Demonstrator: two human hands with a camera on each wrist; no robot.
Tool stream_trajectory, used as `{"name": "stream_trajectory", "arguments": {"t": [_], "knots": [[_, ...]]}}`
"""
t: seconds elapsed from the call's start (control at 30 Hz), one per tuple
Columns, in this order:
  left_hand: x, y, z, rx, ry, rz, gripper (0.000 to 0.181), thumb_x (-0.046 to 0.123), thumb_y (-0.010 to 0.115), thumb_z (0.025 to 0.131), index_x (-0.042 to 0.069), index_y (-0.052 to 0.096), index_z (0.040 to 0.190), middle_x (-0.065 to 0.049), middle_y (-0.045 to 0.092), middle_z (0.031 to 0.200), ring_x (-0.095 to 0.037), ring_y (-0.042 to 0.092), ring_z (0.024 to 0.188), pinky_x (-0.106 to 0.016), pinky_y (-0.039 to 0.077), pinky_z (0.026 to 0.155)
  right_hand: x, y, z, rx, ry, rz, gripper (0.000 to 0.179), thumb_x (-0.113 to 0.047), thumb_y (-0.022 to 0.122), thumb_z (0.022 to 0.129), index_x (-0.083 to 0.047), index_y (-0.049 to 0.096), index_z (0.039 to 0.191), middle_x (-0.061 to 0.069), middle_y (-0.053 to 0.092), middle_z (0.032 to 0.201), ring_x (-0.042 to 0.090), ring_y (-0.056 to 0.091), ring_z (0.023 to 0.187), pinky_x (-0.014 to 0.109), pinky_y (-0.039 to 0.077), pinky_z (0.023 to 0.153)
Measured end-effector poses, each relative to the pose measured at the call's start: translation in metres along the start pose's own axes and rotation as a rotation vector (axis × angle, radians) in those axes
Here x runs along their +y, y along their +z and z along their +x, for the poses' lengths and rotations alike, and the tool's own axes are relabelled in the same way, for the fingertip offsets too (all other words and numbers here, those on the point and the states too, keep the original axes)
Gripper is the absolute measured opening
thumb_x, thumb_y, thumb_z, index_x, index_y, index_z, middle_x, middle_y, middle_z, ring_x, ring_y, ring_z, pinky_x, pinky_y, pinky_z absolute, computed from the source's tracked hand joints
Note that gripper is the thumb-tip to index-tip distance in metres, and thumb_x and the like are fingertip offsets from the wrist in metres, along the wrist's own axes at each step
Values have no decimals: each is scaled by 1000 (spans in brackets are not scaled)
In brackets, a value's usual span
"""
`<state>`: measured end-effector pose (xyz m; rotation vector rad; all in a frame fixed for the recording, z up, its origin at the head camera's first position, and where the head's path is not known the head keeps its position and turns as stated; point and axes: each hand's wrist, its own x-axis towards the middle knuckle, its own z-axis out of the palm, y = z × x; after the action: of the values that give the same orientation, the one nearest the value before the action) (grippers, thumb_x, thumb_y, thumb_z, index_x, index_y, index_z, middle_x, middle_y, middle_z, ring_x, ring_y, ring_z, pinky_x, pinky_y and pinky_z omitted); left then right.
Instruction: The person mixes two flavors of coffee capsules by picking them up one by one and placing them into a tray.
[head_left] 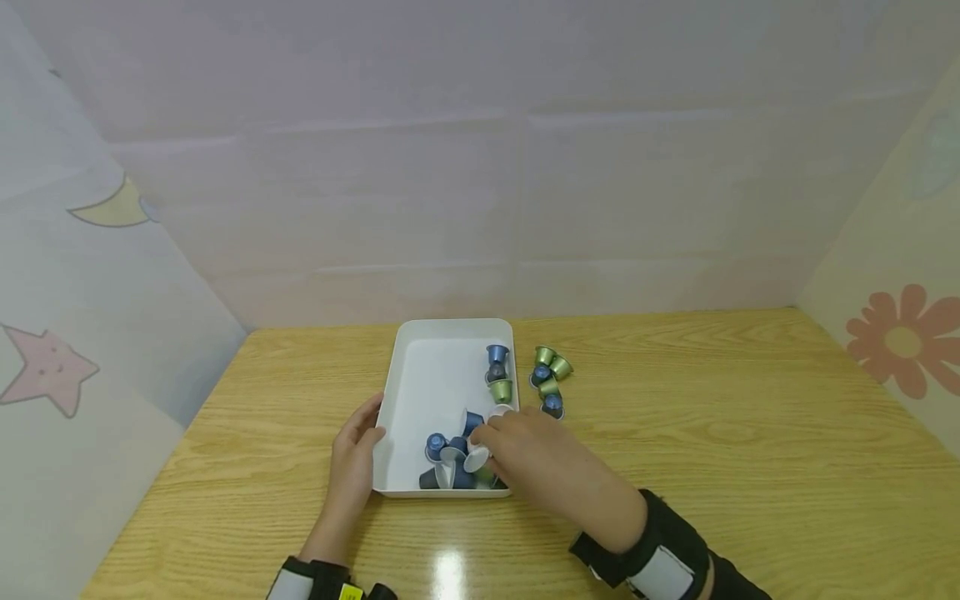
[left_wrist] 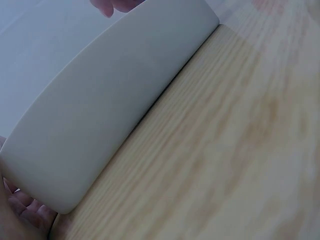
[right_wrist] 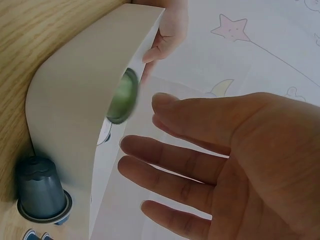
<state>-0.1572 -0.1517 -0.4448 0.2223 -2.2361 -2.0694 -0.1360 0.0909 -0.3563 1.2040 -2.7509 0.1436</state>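
Observation:
A white rectangular tray (head_left: 431, 367) lies on the wooden table. My left hand (head_left: 352, 458) grips its left side, the thumb over the rim and the fingers against the outer wall. Over the tray's front right part reaches my right hand (head_left: 536, 454). In the right wrist view its fingers are extended with nothing between them, and a blurred green coffee capsule (right_wrist: 124, 97) shows just beyond, at the tray's rim. Blue and green coffee capsules (head_left: 437, 447) are heaped in the tray's front end, some with white lids showing. Beside the right wall inside stands a short row of capsules (head_left: 500, 390).
Right of the tray, several green and blue capsules (head_left: 561, 367) lie on the table (head_left: 712, 400). A dark blue capsule (right_wrist: 40, 187) stands close to the tray's outer wall. Pale printed sheets (head_left: 450, 208) line the back and both sides.

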Motion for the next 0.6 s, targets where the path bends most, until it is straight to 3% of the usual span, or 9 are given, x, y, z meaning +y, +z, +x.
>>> {"name": "stream_trajectory", "arguments": {"t": [0.6], "knots": [[1,0,-1,0,-9,0,45,2,37,93,7,42,137,-9,40,141,-20,36,129,-40,28,105,11,-2,-3,-16,69,56,27,-21,72,81,-11,65,105,-1,66,93,14,61,84,32,49,76]]}}
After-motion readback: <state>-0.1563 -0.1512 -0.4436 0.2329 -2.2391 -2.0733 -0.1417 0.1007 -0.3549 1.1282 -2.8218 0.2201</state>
